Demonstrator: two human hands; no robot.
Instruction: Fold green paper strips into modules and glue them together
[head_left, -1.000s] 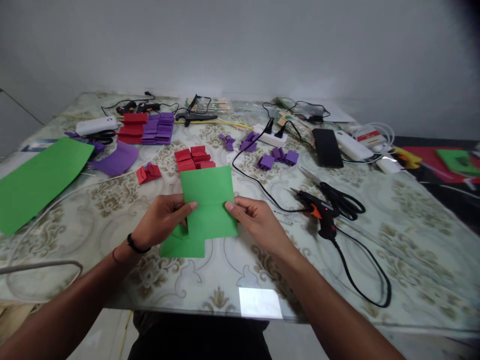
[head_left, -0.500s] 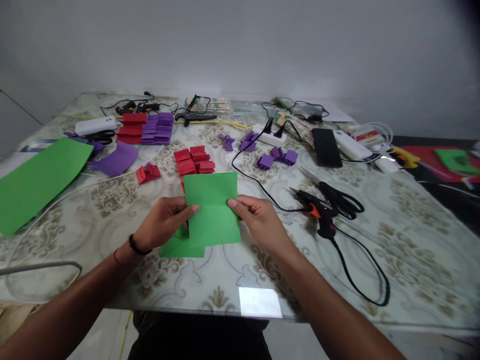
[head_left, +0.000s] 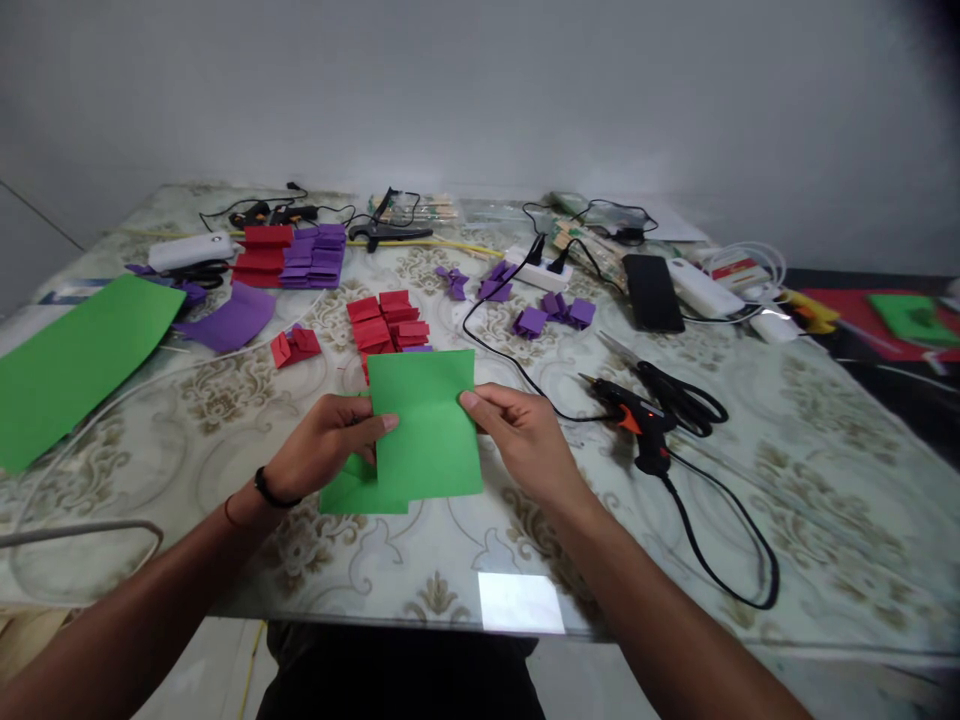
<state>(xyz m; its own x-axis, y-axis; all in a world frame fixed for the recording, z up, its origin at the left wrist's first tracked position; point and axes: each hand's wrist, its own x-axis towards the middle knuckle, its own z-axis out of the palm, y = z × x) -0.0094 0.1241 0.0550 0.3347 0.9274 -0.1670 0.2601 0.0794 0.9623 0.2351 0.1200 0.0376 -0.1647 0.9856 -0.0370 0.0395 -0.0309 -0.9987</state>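
A sheet of green paper (head_left: 426, 430) with a faint crease across its middle is held up between both hands. My left hand (head_left: 330, 445) pinches its left edge, thumb on the front. At the right edge, my right hand (head_left: 525, 435) grips it with the thumb in front and the fingers behind. Below and partly behind lies another green paper piece (head_left: 356, 497) on the table. Just beyond the held sheet are folded red paper pieces (head_left: 386, 322), partly covered by it. A red folded piece with a bit of purple (head_left: 295, 346) sits farther left.
To the right lie a black glue gun (head_left: 641, 425) with a looping cord and black-handled scissors (head_left: 682, 395). A phone (head_left: 653, 293) and a white power strip (head_left: 538, 270) are farther back. A large green sheet (head_left: 82, 365) and purple paper (head_left: 232, 318) lie at left.
The held green sheet has dipped very slightly. My right hand has shifted a little up along its right edge, while my left hand keeps its hold.
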